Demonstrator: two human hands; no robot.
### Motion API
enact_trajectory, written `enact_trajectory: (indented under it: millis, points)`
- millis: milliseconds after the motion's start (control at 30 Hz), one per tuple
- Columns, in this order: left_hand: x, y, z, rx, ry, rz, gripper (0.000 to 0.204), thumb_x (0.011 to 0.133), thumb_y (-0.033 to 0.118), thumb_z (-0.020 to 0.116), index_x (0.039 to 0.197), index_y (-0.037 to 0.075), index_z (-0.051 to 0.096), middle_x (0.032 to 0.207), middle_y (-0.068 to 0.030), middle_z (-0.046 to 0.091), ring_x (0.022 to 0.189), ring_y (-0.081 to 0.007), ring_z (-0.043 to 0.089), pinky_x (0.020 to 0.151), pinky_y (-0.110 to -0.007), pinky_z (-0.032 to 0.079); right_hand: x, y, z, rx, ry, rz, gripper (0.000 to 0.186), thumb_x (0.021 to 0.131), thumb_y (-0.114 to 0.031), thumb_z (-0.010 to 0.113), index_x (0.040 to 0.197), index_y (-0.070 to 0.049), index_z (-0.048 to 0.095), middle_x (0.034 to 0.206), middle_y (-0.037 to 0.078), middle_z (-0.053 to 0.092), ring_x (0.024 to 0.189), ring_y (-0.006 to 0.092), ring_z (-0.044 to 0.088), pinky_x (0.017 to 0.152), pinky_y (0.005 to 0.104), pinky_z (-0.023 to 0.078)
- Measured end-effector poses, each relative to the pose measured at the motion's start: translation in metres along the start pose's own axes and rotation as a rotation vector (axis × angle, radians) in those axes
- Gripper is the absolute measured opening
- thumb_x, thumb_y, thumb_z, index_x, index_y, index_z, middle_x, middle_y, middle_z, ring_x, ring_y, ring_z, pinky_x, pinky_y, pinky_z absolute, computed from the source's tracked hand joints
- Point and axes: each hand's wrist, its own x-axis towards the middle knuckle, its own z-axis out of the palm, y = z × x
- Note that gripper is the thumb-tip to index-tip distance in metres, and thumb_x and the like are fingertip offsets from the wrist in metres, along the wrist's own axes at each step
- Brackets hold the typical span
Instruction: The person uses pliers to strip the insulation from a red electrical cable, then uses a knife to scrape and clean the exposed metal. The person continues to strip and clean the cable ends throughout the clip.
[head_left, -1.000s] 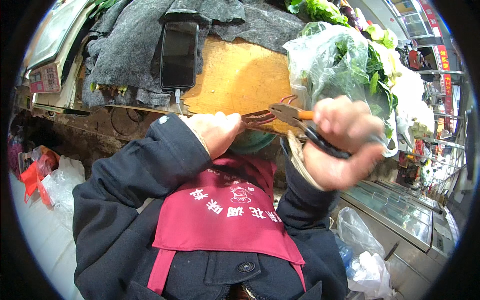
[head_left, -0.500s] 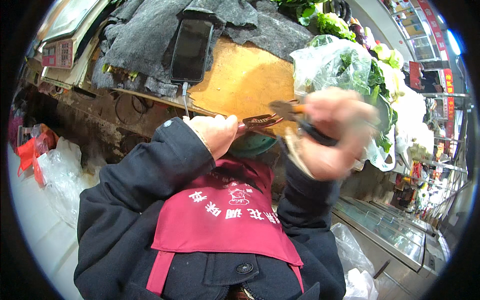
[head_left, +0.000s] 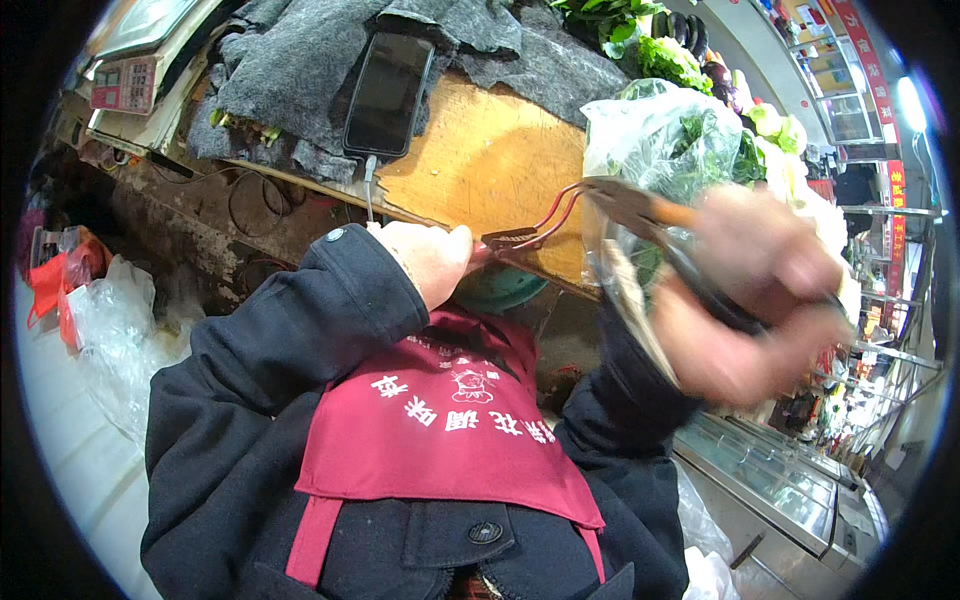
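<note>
My left hand point(head_left: 432, 258) is closed around the dark red grip of a small tool with a dark, toothed metal part point(head_left: 515, 238); its exact kind I cannot tell. Two thin red strands that look like wires point(head_left: 558, 215) curve up from it to the jaws of a pair of pliers point(head_left: 625, 205). The pliers have an orange grip, and my right hand point(head_left: 760, 290), smeared by motion, is closed on them. Both hands are over the near edge of a wooden tabletop point(head_left: 490, 150).
A black phone point(head_left: 388, 95) with a cable plugged in lies on grey felt cloth point(head_left: 285, 80). Leafy vegetables in a clear plastic bag point(head_left: 660, 135) sit on the right. A teal basin point(head_left: 505, 290) is below the table edge. Plastic bags point(head_left: 120, 320) are at the left.
My right hand and the pliers have moved right and slightly up, away from my left hand. The red strands between the two tools now show longer. My left hand has hardly moved.
</note>
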Motion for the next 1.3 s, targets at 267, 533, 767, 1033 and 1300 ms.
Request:
enact_trajectory:
  millis: [267,533,767,1033,1300]
  points:
    - [0.005,0.001,-0.010,-0.087,0.007,-0.023,0.028,0.103,0.031,0.057,0.101,0.003,0.060,0.079,-0.0183,0.073,0.072,-0.0386,0.074,0.062,-0.049,0.059,-0.043,0.060,0.004,-0.208,-0.068,0.177,0.026,0.108,-0.028,0.058,0.097,-0.005,0.056,0.077,0.010,0.063,0.071,0.0195,0.060,0.069,0.0326,0.050]
    - [0.003,0.002,-0.004,-0.053,0.026,-0.017,0.025,0.104,0.027,0.056,0.101,0.002,0.060,0.079,-0.0187,0.073,0.072,-0.0384,0.074,0.062,-0.049,0.059,-0.007,0.013,-0.019,0.090,0.007,0.041,0.041,0.109,-0.047,0.050,0.104,-0.006,0.051,0.079,0.010,0.052,0.067,0.0206,0.052,0.060,0.0351,0.048]
    - [0.009,0.002,-0.001,-0.098,-0.004,-0.035,0.033,0.106,0.035,0.054,0.099,0.003,0.060,0.078,-0.0185,0.072,0.071,-0.0373,0.074,0.061,-0.049,0.058,-0.073,0.075,-0.029,-0.107,-0.106,0.370,0.040,0.109,-0.043,0.054,0.102,-0.003,0.051,0.082,0.011,0.054,0.072,0.0213,0.055,0.065,0.0373,0.050]
    - [0.005,0.007,0.001,0.003,0.061,-0.039,0.032,0.106,0.036,0.055,0.099,0.005,0.060,0.078,-0.0166,0.073,0.070,-0.0345,0.074,0.060,-0.047,0.058,0.032,-0.015,0.019,0.230,0.055,-0.137,0.029,0.100,-0.039,0.063,0.090,-0.013,0.056,0.078,-0.001,0.049,0.068,0.0119,0.043,0.062,0.0287,0.035]
    - [0.019,0.003,-0.001,-0.044,0.083,-0.045,0.034,0.105,0.035,0.055,0.095,0.003,0.061,0.070,-0.0176,0.070,0.064,-0.0389,0.072,0.056,-0.050,0.056,-0.050,0.072,-0.032,-0.183,0.023,0.361,0.023,0.105,-0.025,0.057,0.098,-0.003,0.053,0.072,0.008,0.055,0.062,0.0189,0.055,0.066,0.0368,0.053]
